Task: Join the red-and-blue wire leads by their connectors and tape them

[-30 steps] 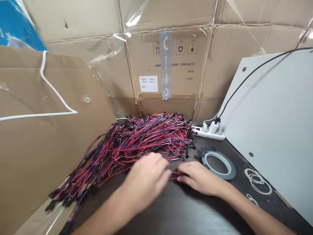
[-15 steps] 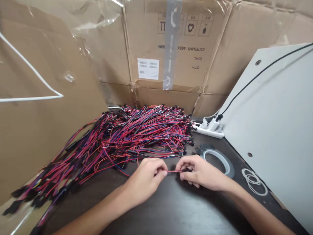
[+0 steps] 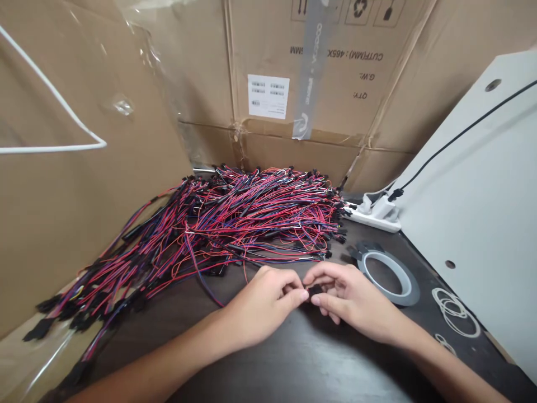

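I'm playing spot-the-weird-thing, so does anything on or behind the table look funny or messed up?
Yes: the printing on the back cardboard is upside down, so that board looks flipped. The pile of red and blue wires also looks messy, with strands crossing every which way.

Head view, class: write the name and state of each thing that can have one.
Left hand: pinching, contents hidden
Right hand: gripping black piece
Wire pile: heaped, tangled
Tape roll: lying flat
Power strip: plugs inserted
Beige bands: lying loose
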`<state>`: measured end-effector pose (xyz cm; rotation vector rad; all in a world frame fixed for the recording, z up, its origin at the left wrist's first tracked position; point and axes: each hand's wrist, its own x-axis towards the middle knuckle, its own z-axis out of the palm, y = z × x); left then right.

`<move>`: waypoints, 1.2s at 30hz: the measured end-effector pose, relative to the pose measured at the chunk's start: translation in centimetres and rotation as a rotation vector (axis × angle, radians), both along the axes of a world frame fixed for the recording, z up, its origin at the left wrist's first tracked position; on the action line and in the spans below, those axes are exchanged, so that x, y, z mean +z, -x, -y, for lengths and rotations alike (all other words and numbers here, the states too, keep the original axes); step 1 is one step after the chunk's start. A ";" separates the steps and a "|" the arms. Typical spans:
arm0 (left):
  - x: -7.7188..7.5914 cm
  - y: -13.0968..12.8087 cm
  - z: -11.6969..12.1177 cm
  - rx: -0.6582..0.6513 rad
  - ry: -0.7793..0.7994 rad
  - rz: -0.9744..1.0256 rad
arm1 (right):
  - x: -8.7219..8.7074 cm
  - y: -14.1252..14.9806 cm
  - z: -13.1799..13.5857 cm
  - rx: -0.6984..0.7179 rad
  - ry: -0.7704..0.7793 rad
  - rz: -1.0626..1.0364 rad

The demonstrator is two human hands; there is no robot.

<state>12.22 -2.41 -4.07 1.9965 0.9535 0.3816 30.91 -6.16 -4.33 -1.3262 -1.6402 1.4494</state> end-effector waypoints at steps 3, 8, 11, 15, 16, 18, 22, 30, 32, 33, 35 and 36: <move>-0.3 -0.1 0.2 0.024 0.174 0.038 | -0.1 0.2 0.2 0.036 0.008 -0.029; -0.8 -0.2 0.4 0.047 0.397 0.149 | -0.2 0.1 0.0 0.018 0.032 -0.130; -0.7 -0.4 0.3 0.061 0.457 0.219 | -0.3 0.1 0.1 -0.009 0.057 -0.180; -0.5 -0.5 0.3 0.073 0.521 0.265 | -0.5 0.4 0.1 -0.048 0.089 -0.223; -0.4 -0.4 0.3 0.074 0.531 0.268 | -0.5 0.4 0.1 -0.063 0.092 -0.232; -0.1 -0.4 0.4 0.079 0.559 0.289 | -0.3 0.5 0.2 -0.107 0.090 -0.262; 0.6 -0.3 0.5 0.075 0.685 0.380 | 0.3 0.5 0.3 -0.183 0.110 -0.365; 0.7 -0.2 0.7 0.077 0.727 0.448 | 0.5 1.0 0.8 -0.224 0.227 -0.556; 0.8 -0.1 0.7 0.071 0.737 0.445 | 0.6 1.0 0.8 -0.227 0.230 -0.575; 0.9 -0.1 0.8 0.070 0.736 0.438 | 0.7 1.0 0.9 -0.232 0.223 -0.577; 0.9 -0.1 0.8 0.078 0.702 0.408 | 0.7 0.9 0.8 -0.245 0.203 -0.572; 0.8 -0.1 0.8 0.087 0.656 0.379 | 0.7 0.9 0.8 -0.251 0.195 -0.567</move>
